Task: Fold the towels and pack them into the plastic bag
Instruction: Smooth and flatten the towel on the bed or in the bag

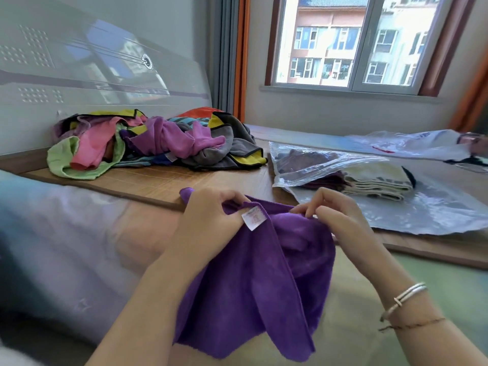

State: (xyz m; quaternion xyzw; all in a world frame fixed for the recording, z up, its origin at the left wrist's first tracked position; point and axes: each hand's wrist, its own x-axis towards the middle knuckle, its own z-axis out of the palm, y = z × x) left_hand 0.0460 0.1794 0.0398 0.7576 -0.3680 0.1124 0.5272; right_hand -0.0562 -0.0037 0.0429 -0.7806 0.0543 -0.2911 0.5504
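Note:
A purple towel [253, 281] hangs in front of me, held by its top edge. My left hand [208, 215] pinches that edge beside a small white label [254, 217]. My right hand [335, 215] pinches the same edge a little further right. A heap of unfolded towels [155, 141] in pink, green, purple, grey and yellow lies at the back against the headboard. To the right, a clear plastic bag [327, 165] lies on the mat with folded towels [375, 180], purple and cream, partly inside it.
Everything sits on a bamboo mat [148, 180] over the bed. Another plastic sheet [427, 212] lies flat under and in front of the bag. A white plastic bag [412, 143] lies at the far right. A window is behind.

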